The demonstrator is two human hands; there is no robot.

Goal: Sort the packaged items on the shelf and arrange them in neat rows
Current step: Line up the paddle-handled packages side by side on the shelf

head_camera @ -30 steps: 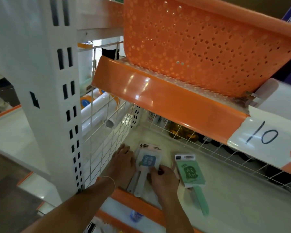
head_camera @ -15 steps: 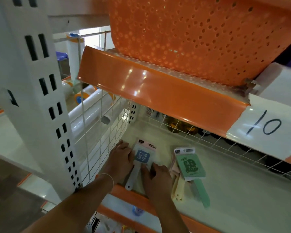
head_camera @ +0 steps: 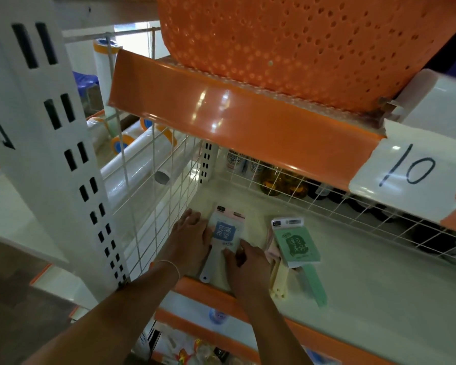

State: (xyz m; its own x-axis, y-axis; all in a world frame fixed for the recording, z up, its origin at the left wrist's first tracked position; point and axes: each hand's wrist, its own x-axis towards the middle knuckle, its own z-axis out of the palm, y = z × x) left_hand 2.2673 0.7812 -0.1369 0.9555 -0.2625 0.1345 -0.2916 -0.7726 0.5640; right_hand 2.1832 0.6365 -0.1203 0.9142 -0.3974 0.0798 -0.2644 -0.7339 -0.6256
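A white slotted metal upright (head_camera: 63, 154) stands left of a white wire-mesh divider (head_camera: 153, 196). Overhead, a glossy orange shelf edge (head_camera: 234, 122) carries a perforated orange plastic basket (head_camera: 300, 43).

Two hands are showing: the left hand (head_camera: 188, 239) and the right hand (head_camera: 248, 262), both lying at the front left corner of the shelf (head_camera: 366, 285). Two stacks of packaged items are sitting on that shelf near its front edge: one with a blue label (head_camera: 225, 233) on top, by the left edge, and one with a green label (head_camera: 296, 245) on top, just beside it. How many packs are lying in each stack cannot be told. One orange basket (head_camera: 287, 43) is standing on the shelf above. One paper sign (head_camera: 403, 169) reading 10 is hanging on that upper shelf's front edge.
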